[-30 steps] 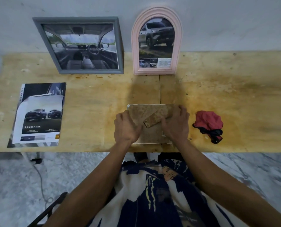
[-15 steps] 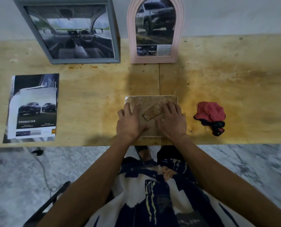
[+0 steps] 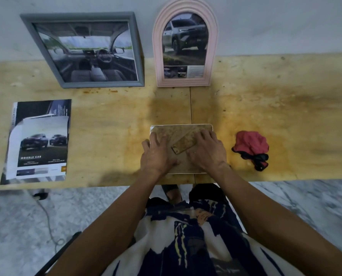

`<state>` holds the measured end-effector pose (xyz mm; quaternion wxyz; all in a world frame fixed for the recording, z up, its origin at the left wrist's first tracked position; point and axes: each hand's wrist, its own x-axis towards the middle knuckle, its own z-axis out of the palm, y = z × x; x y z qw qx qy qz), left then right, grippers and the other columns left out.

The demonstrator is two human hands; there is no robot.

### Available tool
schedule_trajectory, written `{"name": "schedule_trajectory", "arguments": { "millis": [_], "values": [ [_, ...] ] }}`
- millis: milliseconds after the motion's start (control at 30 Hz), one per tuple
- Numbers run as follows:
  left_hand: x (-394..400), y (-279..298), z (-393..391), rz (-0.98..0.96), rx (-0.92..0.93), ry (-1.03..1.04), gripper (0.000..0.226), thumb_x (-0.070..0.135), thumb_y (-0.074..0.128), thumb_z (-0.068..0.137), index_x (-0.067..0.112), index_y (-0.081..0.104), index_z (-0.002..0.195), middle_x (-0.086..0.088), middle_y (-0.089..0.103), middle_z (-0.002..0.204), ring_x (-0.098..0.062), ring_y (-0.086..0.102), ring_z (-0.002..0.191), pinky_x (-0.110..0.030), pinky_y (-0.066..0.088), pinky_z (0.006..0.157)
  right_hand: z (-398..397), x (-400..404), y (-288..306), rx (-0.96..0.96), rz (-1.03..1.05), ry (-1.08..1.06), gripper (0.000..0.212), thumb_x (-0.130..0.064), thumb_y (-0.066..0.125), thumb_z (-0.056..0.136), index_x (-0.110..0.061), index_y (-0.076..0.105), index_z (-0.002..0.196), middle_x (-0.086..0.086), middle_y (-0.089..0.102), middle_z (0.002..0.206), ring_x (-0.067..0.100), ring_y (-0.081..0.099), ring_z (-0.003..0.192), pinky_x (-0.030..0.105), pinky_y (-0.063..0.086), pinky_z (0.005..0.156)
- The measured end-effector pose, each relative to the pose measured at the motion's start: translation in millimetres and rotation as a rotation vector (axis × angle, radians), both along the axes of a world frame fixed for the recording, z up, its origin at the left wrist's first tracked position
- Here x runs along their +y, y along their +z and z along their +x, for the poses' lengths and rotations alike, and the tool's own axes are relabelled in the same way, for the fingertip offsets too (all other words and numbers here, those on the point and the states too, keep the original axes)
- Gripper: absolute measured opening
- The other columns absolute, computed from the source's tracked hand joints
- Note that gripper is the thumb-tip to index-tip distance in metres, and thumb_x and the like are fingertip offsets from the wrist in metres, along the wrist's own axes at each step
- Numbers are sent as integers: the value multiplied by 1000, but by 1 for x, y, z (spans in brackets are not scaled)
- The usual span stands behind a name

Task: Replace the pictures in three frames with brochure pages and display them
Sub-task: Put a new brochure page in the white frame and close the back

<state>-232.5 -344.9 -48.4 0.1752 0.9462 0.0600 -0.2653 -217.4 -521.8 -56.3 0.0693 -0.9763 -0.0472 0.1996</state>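
Brochure [image 3: 39, 140] pages are lying near the worktop's [image 3: 110, 116] left end, close to its front edge, a loose page with two cars on top. At the back edge I'm seeing the grey frame [image 3: 82, 50] leaning on the wall with a cabin picture in it, and just to its right the pink arched frame [image 3: 186, 44] is standing with a truck page in it. Between those and the front edge, around the middle, the third frame [image 3: 181, 132] is lying face down, its brown backing up and its stand flap [image 3: 184, 145] slanting across it. I'm pressing my left hand [image 3: 157, 155] flat on the backing's left side, fingers spread, gripping nothing. My right hand [image 3: 207, 151] is likewise lying open on the right side, its fingertips touching the flap's upper end. Well apart to the right, a red cloth [image 3: 251, 145] with dark trim is sitting crumpled near the front edge.
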Motion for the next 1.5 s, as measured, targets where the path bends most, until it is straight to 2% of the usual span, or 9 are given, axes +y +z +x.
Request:
{"name": "schedule_trajectory", "arguments": {
  "millis": [133,267,600,733,900,1067,1167,1333,1500],
  "values": [
    [0,1,0,-12,27,20,93,57,80,72,29,31,146,1,2,157,-33,20,133,-46,51,81,7,-4,-1,41,11,-36,79,-52,60,81,-19,23,143,6,25,145,29,28,132,48,50,87],
    [0,3,0,-27,38,30,91,55,80,72,28,32,145,3,1,157,-33,20,132,-44,48,76,0,-3,-3,60,9,-46,79,-53,54,87,-22,18,150,0,14,154,27,16,140,51,44,93],
    [-2,6,0,-23,23,26,88,52,80,74,28,32,145,3,2,156,-32,21,131,-39,43,69,4,-5,2,0,-6,7,78,-60,61,81,-18,34,142,1,35,144,27,29,133,48,44,96],
    [-2,7,0,-27,33,22,89,51,81,73,27,33,145,3,1,156,-32,21,131,-40,44,71,3,-7,1,22,30,-1,84,-60,59,84,-16,27,148,2,29,152,27,23,139,46,44,101],
    [6,9,2,-34,85,-30,100,45,88,67,29,30,146,1,-1,155,-32,21,130,-40,47,75,-7,-9,-6,40,112,-58,85,-56,54,91,-17,14,155,1,19,162,23,7,148,39,27,118],
    [7,5,-3,-33,51,-21,102,43,88,69,33,26,150,4,-2,157,-31,20,133,-37,46,69,-27,-29,-6,134,289,8,93,-39,71,86,-15,15,156,0,5,164,16,-8,151,32,9,120],
    [9,3,-3,-30,51,-27,104,42,88,69,34,24,151,4,-2,158,-31,19,134,-39,48,71,-37,-36,-16,88,390,-26,89,-37,73,84,-16,23,154,-1,8,163,12,-5,150,37,15,122],
    [15,3,-1,-44,78,-64,103,33,89,71,36,24,151,4,2,156,-32,20,131,-40,49,79,-37,-40,-21,42,276,17,85,-45,73,81,-21,33,152,-4,16,162,16,5,151,53,26,116],
    [22,-6,-7,-92,31,16,101,18,87,72,34,26,151,6,13,156,-24,32,116,-37,49,72,-24,-30,-12,119,170,29,83,-47,71,82,-20,33,151,1,20,162,20,9,151,50,24,116]
  ]
}}
